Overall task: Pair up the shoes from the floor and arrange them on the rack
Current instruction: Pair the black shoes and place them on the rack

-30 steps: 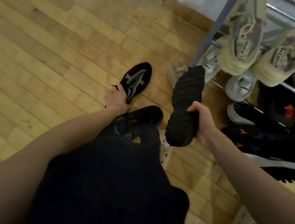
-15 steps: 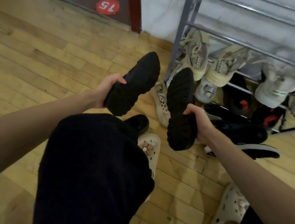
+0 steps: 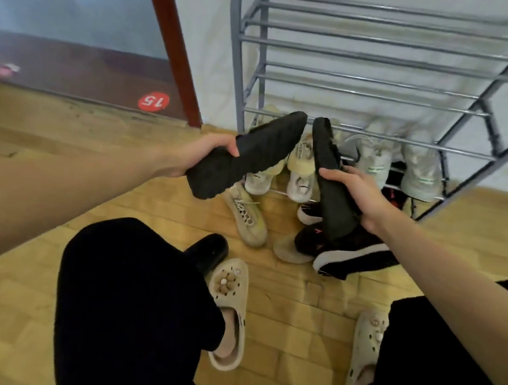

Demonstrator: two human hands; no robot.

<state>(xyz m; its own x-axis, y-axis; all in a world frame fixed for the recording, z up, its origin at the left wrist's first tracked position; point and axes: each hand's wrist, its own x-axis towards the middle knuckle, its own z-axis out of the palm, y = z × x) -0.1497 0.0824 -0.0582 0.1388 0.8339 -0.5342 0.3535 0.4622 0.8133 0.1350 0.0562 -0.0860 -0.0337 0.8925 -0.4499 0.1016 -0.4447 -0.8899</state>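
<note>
Left hand (image 3: 201,154): grips one black shoe (image 3: 250,156)
Right hand (image 3: 358,190): grips second black shoe (image 3: 328,176)
Rack (image 3: 374,60): two pale sneakers (image 3: 375,156) at right

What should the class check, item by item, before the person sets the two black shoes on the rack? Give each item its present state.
1. Left hand has a firm grip on the left black knit shoe: ok.
2. Right hand grips the right black knit shoe: ok.
3. The two shoes match as a pair: ok, same black ridged soles.
4. Free shelf on the grey metal rack: ok, upper tiers bare.
5. Shoes turned soles down: not ok.
6. Floor shoes remaining, such as the beige laced sneaker: not ok.
</note>
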